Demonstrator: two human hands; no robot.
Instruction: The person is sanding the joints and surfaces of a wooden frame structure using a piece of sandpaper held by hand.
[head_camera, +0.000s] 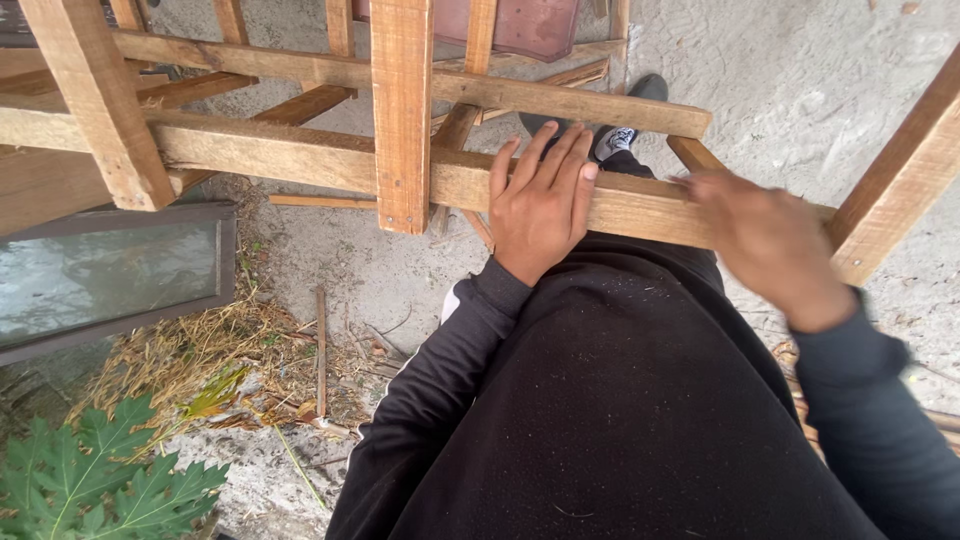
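A rough wooden frame (300, 155) of nailed beams and slats fills the upper half of the head view. My left hand (540, 200) lies flat on its long front beam, fingers spread and pointing away from me. My right hand (765, 240) is blurred, over the same beam's right end near the corner where a slanted post (900, 180) joins it; whether it grips anything I cannot tell. Both arms wear dark sleeves. My shoe (615, 140) shows beyond the beam.
A framed glass pane (110, 275) lies on the ground at left. Dry grass and twigs (230, 350) and a large green leaf (90, 485) lie beside it. Grey concrete ground (800, 70) stretches beyond. A reddish panel (520, 25) sits behind the frame.
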